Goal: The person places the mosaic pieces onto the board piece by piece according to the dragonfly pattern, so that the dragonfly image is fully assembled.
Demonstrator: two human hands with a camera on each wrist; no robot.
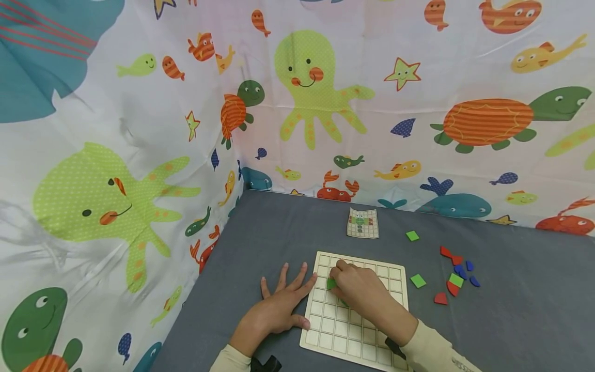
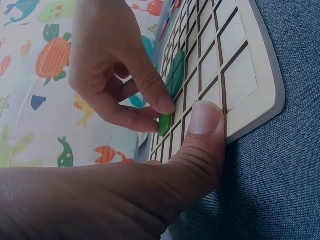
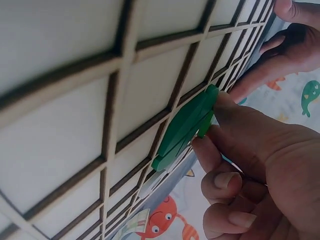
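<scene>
A pale wooden grid board [image 1: 341, 330] lies on the grey cloth in front of the person. Over its upper left part, the right hand [image 1: 362, 289] pinches a bright green tile [image 2: 165, 125] between thumb and fingers, close against the grid. Beside that tile, dark green pieces [image 3: 186, 125] sit on the board, partly covered by the right hand in the head view. The left hand [image 1: 279, 307] lies with fingers spread at the board's left side. Its thumb [image 2: 205, 120] rests on the board's edge.
A small pattern card [image 1: 362, 223] stands beyond the board. Right of the board lie loose green squares [image 1: 418, 280], red pieces [image 1: 440, 298] and blue pieces [image 1: 460, 271]. A printed sea-animal curtain [image 1: 297, 170] borders the table at the back and left.
</scene>
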